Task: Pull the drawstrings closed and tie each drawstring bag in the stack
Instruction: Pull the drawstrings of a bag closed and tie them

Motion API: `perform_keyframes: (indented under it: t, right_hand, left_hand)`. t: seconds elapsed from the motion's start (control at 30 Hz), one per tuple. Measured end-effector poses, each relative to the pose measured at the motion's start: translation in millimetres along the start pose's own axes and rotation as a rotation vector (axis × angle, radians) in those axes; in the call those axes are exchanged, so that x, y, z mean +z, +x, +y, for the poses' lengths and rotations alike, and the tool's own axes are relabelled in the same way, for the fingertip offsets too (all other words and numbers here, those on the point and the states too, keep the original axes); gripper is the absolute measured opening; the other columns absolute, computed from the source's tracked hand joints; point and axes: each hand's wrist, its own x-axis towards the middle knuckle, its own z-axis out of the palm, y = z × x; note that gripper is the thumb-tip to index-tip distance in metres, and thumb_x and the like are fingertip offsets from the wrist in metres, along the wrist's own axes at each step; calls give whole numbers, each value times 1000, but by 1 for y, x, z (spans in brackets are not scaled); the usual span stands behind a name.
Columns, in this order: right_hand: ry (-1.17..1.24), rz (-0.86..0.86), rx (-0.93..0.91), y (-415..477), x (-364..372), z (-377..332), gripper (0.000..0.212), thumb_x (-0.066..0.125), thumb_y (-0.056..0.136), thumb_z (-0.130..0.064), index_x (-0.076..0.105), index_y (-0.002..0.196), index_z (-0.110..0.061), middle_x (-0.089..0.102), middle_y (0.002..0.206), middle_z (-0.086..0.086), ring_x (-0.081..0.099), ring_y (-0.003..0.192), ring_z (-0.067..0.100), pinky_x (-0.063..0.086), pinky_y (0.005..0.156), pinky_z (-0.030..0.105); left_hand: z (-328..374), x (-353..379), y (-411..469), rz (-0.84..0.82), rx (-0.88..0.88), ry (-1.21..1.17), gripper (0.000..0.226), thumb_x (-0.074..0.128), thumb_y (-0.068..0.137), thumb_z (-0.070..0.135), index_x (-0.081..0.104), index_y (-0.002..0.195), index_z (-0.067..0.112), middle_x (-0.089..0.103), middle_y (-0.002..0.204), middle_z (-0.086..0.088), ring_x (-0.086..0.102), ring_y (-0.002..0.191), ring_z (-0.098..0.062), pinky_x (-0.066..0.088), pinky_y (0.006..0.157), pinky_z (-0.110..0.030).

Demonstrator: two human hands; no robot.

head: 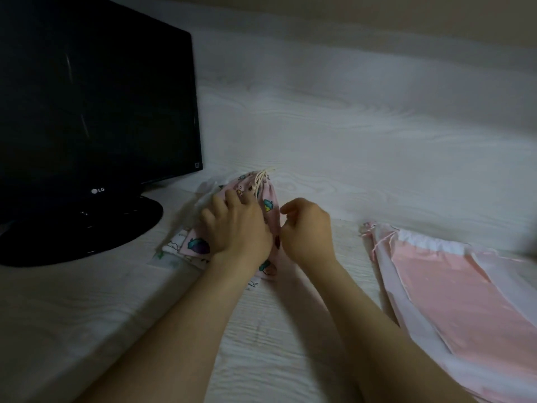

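Pink printed drawstring bag (268,205) lay on the stack (173,246) beside the monitor (87,106) (cords gathered at its far end); left hand (239,228) pressed it, fingers straight; right hand (308,228) curled at its edge, grip indeterminable.

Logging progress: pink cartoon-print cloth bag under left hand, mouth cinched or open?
Cinched: pink cartoon-print cloth bag narrows to a gathered neck with cream cords bunched there. Knotted: cannot tell.
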Motion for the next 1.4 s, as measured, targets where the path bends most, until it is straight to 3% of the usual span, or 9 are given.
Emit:
perform_keyframes:
  t: [0.13, 0.27, 0.43, 0.53, 0.7, 1.0, 1.13, 1.2, 1.4]
  right_hand:
    - [-87, 22, 62, 3, -30, 5, 34, 50, 84, -2, 72, 107, -12, 73, 103, 8, 66, 98, 25, 51, 79, 30]
    - [-208, -24, 131, -8, -66, 30, 31, 54, 81, -4, 73, 103, -17, 73, 104, 8, 66, 99, 27, 53, 81, 34]
    - [-432, -90, 176, -24, -109, 63, 27, 62, 78, -8, 69, 102, -17, 69, 105, 10, 66, 96, 33, 56, 79, 39]
    - [-623, -106, 226, -37, -119, 84, 29, 68, 88, -32, 63, 110, -13, 65, 111, 18, 63, 104, 42, 49, 78, 40]
    - [-656, -132, 350, -52, -128, 109, 29, 55, 95, -12, 53, 123, -4, 61, 125, 22, 61, 117, 42, 48, 90, 40]
    - [-799, 23, 278, -52, -139, 96, 27, 52, 91, 2, 58, 115, -9, 63, 115, 15, 64, 106, 39, 39, 72, 36]
    - [-766, 268, 52, -53, -136, 87, 33, 40, 86, -3, 56, 114, -9, 64, 101, 14, 61, 96, 40, 33, 63, 38]
    - [-730, 337, -119, -50, -130, 87, 34, 54, 74, 7, 60, 104, -8, 63, 88, 15, 58, 83, 40, 29, 62, 36]
    - [-574, 460, -358, -52, -123, 82, 27, 65, 70, 8, 66, 86, -14, 61, 78, 2, 52, 83, 32, 33, 72, 41]
  left_hand:
    - [7, 13, -2, 190, 314, -243, 29, 59, 97, 21, 58, 124, 12, 54, 137, -14, 49, 133, -36, 45, 105, -48]
    - [33, 25, -23, -57, 584, -478, 3, 63, 93, 17, 61, 96, 17, 53, 100, 1, 60, 96, -26, 46, 76, -38]
    - [69, 40, -57, -287, 711, -576, 27, 60, 98, 35, 69, 119, 20, 67, 121, 1, 63, 113, -19, 51, 98, -37]
    - [78, 45, -62, -382, 746, -550, 49, 47, 90, 54, 65, 127, 25, 69, 124, 4, 64, 114, -18, 52, 98, -37]
    - [79, 49, -62, -435, 812, -504, 33, 60, 100, 42, 69, 124, 22, 69, 121, -1, 62, 112, -17, 50, 100, -38]
    - [72, 51, -61, -445, 797, -586, 33, 64, 102, 39, 69, 133, 26, 68, 133, 9, 60, 124, -2, 48, 109, -28]
    - [68, 51, -56, -395, 714, -688, 18, 68, 100, 26, 78, 113, 21, 77, 111, 9, 69, 104, -1, 54, 98, -30]
    - [65, 53, -50, -308, 604, -753, 21, 70, 97, 20, 75, 117, 18, 76, 109, 6, 71, 100, -6, 58, 95, -33]
    - [52, 42, -33, 85, 342, -947, 45, 72, 90, 0, 33, 110, 11, 59, 85, -5, 61, 66, -17, 49, 56, -22]
